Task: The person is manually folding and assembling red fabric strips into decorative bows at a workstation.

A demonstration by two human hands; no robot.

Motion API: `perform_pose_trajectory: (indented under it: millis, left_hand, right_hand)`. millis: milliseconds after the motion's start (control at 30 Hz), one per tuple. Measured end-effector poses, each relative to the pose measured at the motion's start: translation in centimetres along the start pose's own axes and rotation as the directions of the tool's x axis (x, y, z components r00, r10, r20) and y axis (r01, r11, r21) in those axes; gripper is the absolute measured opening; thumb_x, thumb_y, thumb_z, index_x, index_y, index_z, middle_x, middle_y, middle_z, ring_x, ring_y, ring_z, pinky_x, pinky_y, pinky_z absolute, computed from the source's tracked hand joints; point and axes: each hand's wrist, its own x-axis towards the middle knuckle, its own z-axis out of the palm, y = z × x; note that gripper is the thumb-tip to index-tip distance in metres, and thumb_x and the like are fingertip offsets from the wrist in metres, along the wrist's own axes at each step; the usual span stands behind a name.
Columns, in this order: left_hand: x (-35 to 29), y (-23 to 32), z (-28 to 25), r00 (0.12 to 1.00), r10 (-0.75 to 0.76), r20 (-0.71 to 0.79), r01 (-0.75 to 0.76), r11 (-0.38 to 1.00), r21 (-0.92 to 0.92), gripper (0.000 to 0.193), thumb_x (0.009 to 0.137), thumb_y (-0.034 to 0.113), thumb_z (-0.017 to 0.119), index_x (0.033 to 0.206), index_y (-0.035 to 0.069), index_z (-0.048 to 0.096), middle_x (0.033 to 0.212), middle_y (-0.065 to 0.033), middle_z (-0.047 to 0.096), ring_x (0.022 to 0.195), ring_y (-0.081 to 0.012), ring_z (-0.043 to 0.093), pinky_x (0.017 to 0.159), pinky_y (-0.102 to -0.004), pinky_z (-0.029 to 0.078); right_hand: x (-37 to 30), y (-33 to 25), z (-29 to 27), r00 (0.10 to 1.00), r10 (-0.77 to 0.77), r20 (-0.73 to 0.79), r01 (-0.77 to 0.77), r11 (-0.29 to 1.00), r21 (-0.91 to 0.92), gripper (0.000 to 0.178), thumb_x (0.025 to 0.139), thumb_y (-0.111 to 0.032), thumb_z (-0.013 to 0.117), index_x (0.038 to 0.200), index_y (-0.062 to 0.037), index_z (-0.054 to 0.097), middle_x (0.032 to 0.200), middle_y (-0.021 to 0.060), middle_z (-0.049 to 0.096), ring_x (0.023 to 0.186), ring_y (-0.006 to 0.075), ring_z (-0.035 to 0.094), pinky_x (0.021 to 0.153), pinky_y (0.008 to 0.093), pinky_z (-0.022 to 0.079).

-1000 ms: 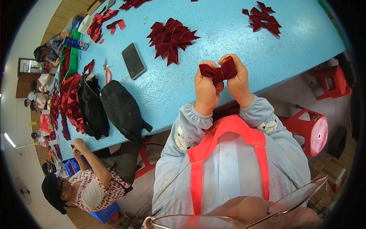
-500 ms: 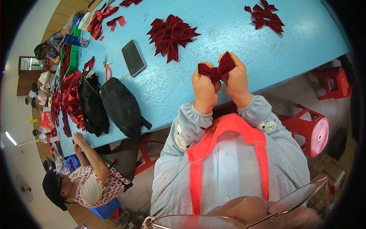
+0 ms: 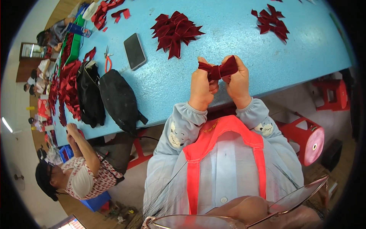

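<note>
A dark red velvet bow [image 3: 218,71] is stretched between my two hands above the table's near edge. My left hand [image 3: 202,87] pinches its left loop, thumb up, with the other fingers curled beneath. On the other side, my right hand [image 3: 239,82] is closed on the right loop, its thumb behind the fabric. The knot in the middle faces up. Beyond my hands lies a heap of similar red bows [image 3: 175,34], and a smaller group of bows [image 3: 271,23] rests farther right.
On the blue table [image 3: 305,45] lie a black phone [image 3: 134,52], orange-handled pliers [image 3: 108,61], two black bags [image 3: 119,100] and piled red ribbon [image 3: 69,86]. A green tray [image 3: 74,49] stands far left. A co-worker [image 3: 82,171] sits at left; red stools [image 3: 303,137] stand at right.
My hands have drawn the bow flatter, and its right loop has turned from upright to more level. The view has shifted slightly.
</note>
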Motion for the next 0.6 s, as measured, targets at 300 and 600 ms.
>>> perform_pose_trajectory:
  millis: [300,600]
  left_hand:
    - [0.0,1.4,0.4,0.995,-0.013,-0.095,0.015,1.0,0.012,0.041,0.093,0.043,0.041,0.076,0.007,0.052,0.052,0.0019,0.038,0.036,-0.0059,0.024,0.035,-0.0223,0.019]
    - [-0.3,2.2,0.3,0.999,-0.002,-0.043,0.005,0.996,0.085,0.04,0.093,0.04,0.044,0.077,0.005,0.056,0.051,0.0029,0.037,0.037,-0.0057,0.023,0.035,-0.0225,0.018]
  right_hand:
    - [-0.1,1.3,-1.3,0.978,-0.129,0.161,0.135,0.99,-0.026,0.011,0.088,-0.009,0.047,0.083,-0.0029,0.055,0.066,-0.0035,0.047,0.054,0.0023,0.036,0.046,0.0185,0.028]
    - [-0.1,1.2,-0.7,0.972,-0.201,0.123,0.209,0.976,-0.061,0.013,0.089,-0.009,0.049,0.083,-0.0014,0.058,0.065,-0.0033,0.049,0.053,0.0019,0.036,0.046,0.0184,0.028]
